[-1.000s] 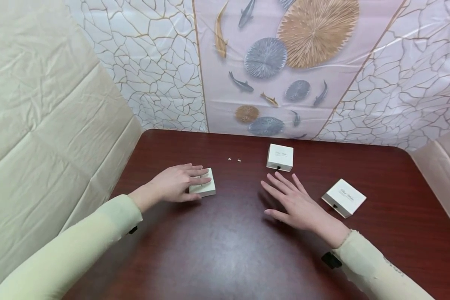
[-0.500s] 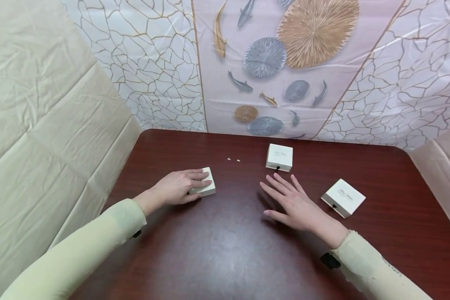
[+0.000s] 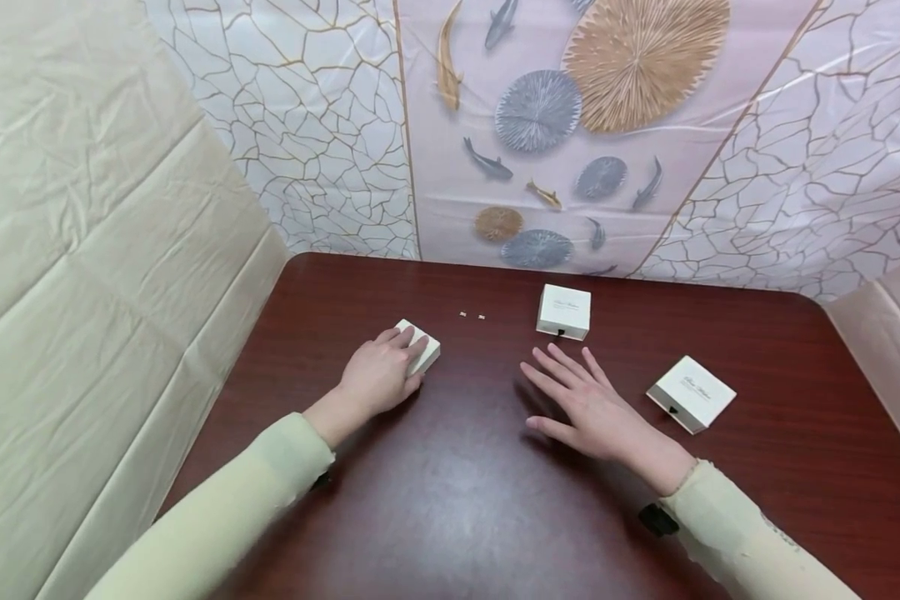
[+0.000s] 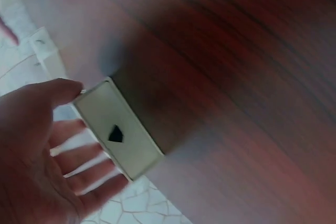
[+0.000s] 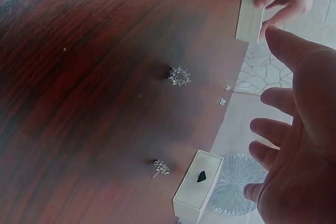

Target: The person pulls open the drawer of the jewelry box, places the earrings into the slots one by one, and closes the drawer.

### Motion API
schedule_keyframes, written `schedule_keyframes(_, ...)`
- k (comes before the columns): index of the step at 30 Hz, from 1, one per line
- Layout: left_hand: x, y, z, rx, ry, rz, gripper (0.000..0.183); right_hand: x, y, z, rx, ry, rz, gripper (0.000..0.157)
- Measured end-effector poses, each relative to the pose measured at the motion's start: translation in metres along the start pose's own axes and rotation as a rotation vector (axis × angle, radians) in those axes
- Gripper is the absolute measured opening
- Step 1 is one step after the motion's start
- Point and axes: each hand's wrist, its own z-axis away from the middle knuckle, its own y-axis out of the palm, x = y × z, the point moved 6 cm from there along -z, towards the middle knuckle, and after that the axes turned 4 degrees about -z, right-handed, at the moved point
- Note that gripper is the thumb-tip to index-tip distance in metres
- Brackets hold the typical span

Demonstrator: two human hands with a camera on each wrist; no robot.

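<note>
Box of white card, flat and squarish (image 3: 431,353), lies on the left part of the dark red-brown wooden surface (image 3: 435,483), directly under the left hand (image 3: 378,375). We see fingers over its top and the thumb at one corner; whether this grip is clenched on the box or only rests there, we cannot tell. In the left wrist view, the oblong face with a small black tab (image 4: 116,134) looks toward the wrist, and its long axis runs across the hand, from thumb side to little-finger side. We judge that the coming move depends on this, since the left hand is the nearer one; the right hand (image 3: 588,408) is well apart from this box. Its grip is released: we see spread fingers which hold nothing. Just beyond them stands a second white box (image 3: 564,311), and to their right a third white box (image 3: 692,393). In the right wrist view we also notice a silvery ring-shaped ornament (image 5: 179,76) and a silvery branched ornament (image 5: 161,168) on the surface.
</note>
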Motion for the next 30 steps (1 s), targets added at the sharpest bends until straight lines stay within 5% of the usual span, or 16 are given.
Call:
schedule_keyframes(7,-0.017,0.001,-0.014,0.068,-0.194,-0.058,0.058,-0.002,-0.002,0.0,-0.017,0.023,0.0,0.074)
schedule_keyframes(12,-0.018,-0.004,-0.013,0.133,-0.216,-0.036,0.062,-0.002,-0.002,-0.001,-0.02,0.037,-0.01,0.074)
schedule_keyframes(16,-0.008,-0.011,-0.011,0.168,-0.149,0.033,0.062,-0.001,-0.001,0.0,-0.022,0.028,-0.016,0.074)
schedule_keyframes(21,0.006,-0.02,-0.012,0.231,0.049,0.079,0.062,0.001,0.0,-0.001,-0.026,-0.007,-0.021,0.073)
schedule_keyframes(26,0.014,-0.023,-0.01,0.338,0.259,0.043,0.064,0.006,0.001,-0.005,-0.018,-0.057,-0.02,0.073)
schedule_keyframes(30,0.021,-0.025,-0.009,0.399,0.326,-0.011,0.07,0.01,0.001,-0.008,-0.002,-0.082,-0.027,0.071)
